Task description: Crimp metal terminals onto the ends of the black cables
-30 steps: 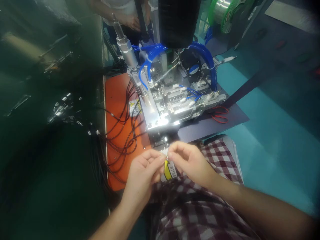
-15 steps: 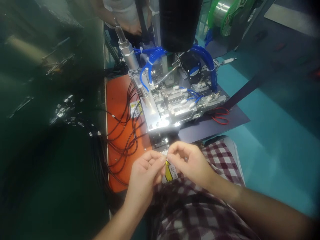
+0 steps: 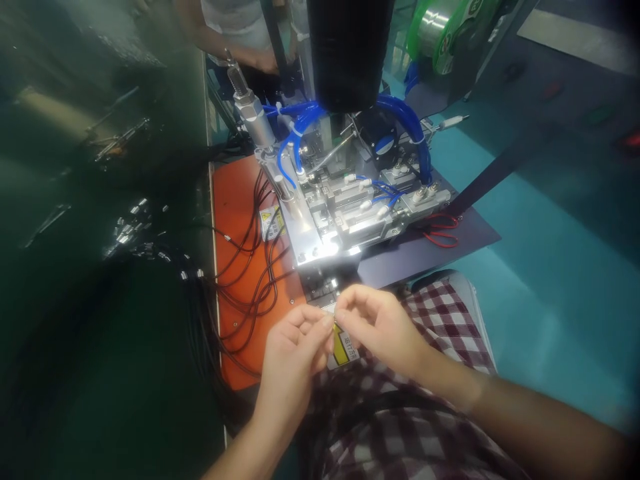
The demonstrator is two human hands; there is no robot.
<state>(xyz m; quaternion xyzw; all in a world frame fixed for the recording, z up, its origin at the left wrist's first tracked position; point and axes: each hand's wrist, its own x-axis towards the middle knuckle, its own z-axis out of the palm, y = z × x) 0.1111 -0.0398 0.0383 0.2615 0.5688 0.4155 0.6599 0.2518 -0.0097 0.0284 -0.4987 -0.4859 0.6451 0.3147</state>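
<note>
My left hand (image 3: 295,350) and my right hand (image 3: 383,327) meet fingertip to fingertip in front of the machine (image 3: 320,240). Both are closed in a pinch. A tiny piece shows at the fingertips, too small to name, and the fingers cover most of it. Just beneath them is a white label with a yellow arrow (image 3: 341,347). Beyond the fingertips lies the machine's small dark metal fixture (image 3: 323,290), under a brightly lit metal plate.
Black cables (image 3: 260,293) loop over an orange base plate (image 3: 233,200) on the left. A bundle of cables with shiny metal ends (image 3: 133,230) lies on the dark green surface. Blue air tubes (image 3: 407,117) arch over the machine. A green wire spool (image 3: 434,30) hangs at upper right. Another person's arm (image 3: 240,53) shows behind.
The view has shifted slightly. My hands keep the same pinch, fingertips together, with hardly any movement relative to the machine. The other person's arm behind has shifted a little.
</note>
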